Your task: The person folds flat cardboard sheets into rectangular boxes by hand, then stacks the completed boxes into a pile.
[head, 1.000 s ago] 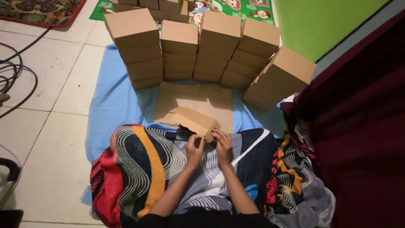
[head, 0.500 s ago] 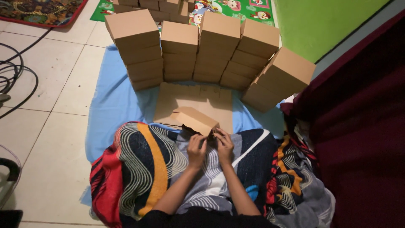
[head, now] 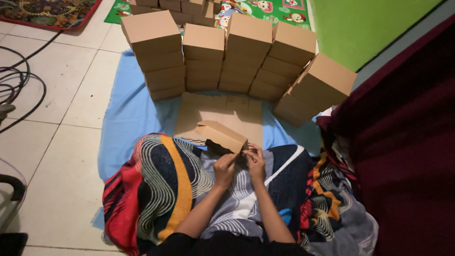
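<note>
A small brown cardboard box [head: 222,136] sits tilted over the person's lap, its near right corner at the fingertips of both hands; the left hand [head: 224,167] lies just below the box's near edge, fingers curled and pinching at the dark open end of the box; the right hand [head: 255,161] is just beside it to the right, thumb and fingers closed on the box's near corner flap; the two hands almost touch each other; whether anything lies inside the box cannot be told, since its opening shows only dark. The lap is covered by a patterned blanket [head: 161,185] with red, orange, black and white swirls; beyond the box a flat sheet of cardboard [head: 222,114] lies on a light blue cloth [head: 128,118] spread over the tiled floor [head: 61,95]; the held box overlaps the near edge of that sheet. Farther off, stacks of closed brown boxes [head: 204,61] stand in a curved row on the far edge of the cloth, all shut so their contents are hidden; the right-most stack [head: 317,90] leans at an angle near a dark red sofa [head: 407,142]; black cables [head: 19,80] curl on the floor at the left.
</note>
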